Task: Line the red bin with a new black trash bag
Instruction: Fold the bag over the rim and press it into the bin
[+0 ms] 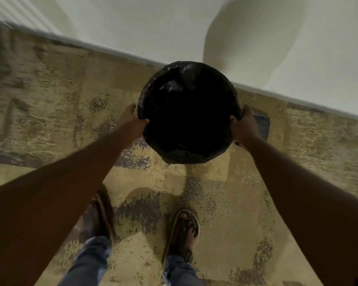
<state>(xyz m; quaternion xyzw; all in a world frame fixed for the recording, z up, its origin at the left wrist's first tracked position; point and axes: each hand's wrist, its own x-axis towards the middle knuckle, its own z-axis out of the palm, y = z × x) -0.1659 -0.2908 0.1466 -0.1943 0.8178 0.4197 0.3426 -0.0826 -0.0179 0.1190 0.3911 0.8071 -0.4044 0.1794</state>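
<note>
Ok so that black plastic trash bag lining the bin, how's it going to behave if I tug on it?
The thin black plastic trash bag looks floppy: it wrinkles and folds along the rim. It probably weighs next to nothing and may slip off the rim if pulled, since only the left hand and right hand pinch it there. It seems crinkly, so likely tearable under a sharp tug.

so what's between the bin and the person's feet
Only bare patterned carpet lies between the bag-covered bin and the sandalled feet, as the head view shows.
</note>
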